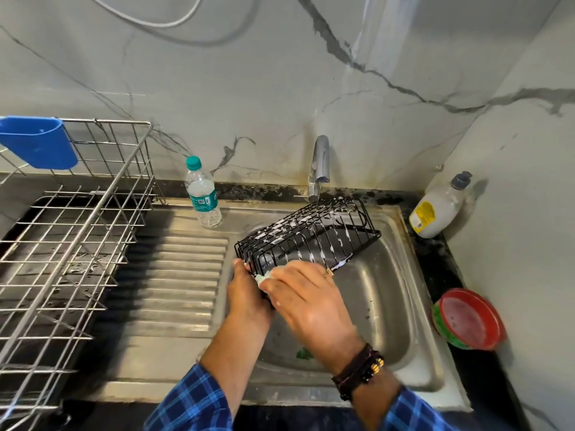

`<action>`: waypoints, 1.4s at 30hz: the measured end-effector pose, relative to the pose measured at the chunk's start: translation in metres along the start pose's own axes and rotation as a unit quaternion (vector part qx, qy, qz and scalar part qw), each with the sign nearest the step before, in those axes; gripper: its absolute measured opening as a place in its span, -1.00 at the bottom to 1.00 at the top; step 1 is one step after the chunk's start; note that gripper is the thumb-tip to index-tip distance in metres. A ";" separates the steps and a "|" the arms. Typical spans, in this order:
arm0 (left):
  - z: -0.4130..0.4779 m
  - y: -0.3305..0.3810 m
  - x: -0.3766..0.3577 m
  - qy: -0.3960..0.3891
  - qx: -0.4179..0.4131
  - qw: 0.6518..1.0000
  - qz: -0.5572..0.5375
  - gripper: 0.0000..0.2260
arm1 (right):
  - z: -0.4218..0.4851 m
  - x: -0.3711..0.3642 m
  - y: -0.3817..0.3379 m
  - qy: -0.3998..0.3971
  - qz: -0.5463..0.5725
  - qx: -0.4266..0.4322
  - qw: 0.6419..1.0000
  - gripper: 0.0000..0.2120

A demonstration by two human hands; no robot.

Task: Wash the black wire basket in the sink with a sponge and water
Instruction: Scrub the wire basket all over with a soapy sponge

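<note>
The left hand (245, 293) is clamped on the near left end of the black wire basket (311, 234), thumb lying over the top wires; its fingers are hidden behind the frame. The right hand (308, 300) crosses over it and grips a pale, soapy sponge (263, 277), pressing it against that same near end of the basket, right beside the left thumb. A ring shows on one right finger, and dark bands with gold beads sit on the right wrist. Both sleeves are blue plaid

The basket is held tilted above the left part of the stainless steel sink (382, 293), its far end up under the chrome tap (319, 166), white foam streaking the wires. A small green scrap (303, 354) lies in the basin, partly hidden by the right wrist

A clear plastic water bottle with a teal cap (202, 194) stands at the far edge of the ribbed steel drainboard (186, 275). At the worktop's left edge stands a steel wire dish rack (77, 228) with a blue plastic cup holder (40, 141) hooked on its far rim. In the far right corner stands a white soap bottle with a yellow label (435, 209), and a red bowl with a green rim (469, 318) sits at the right edge
</note>
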State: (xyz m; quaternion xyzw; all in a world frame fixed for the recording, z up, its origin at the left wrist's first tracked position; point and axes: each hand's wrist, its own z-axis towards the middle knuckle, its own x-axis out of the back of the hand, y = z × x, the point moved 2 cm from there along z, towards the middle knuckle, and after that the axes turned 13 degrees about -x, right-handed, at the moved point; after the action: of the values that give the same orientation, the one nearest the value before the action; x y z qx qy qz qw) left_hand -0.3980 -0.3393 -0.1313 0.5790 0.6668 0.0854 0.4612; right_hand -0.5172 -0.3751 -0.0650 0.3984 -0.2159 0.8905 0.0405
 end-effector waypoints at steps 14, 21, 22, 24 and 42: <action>0.002 0.028 -0.015 0.004 0.051 0.999 0.012 -0.63 | 0.018 0.040 0.076 0.045 -0.016 -0.165 0.985 -0.79; 0.011 0.012 -0.002 0.017 0.036 0.999 0.013 -0.67 | 0.052 0.057 0.070 0.121 0.010 -0.288 0.950 -0.90; 0.012 0.008 -0.001 0.009 0.035 0.999 -0.001 -0.72 | 0.051 0.050 0.058 0.103 0.006 -0.279 0.955 -0.89; 0.015 0.005 -0.001 -0.004 0.034 0.999 -0.012 -0.62 | 0.046 0.041 0.044 0.073 0.002 -0.251 0.965 -0.89; -0.025 0.052 0.000 -0.135 -0.281 0.936 0.163 -0.65 | 0.072 0.050 0.071 -0.064 -0.105 -0.436 0.891 -0.79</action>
State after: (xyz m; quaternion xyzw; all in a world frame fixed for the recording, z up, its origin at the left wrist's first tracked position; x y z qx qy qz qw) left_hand -0.3799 -0.3130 -0.0840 0.5329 0.4432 0.2640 0.6708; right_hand -0.5189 -0.4745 -0.0116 0.4167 -0.5416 0.6701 0.2897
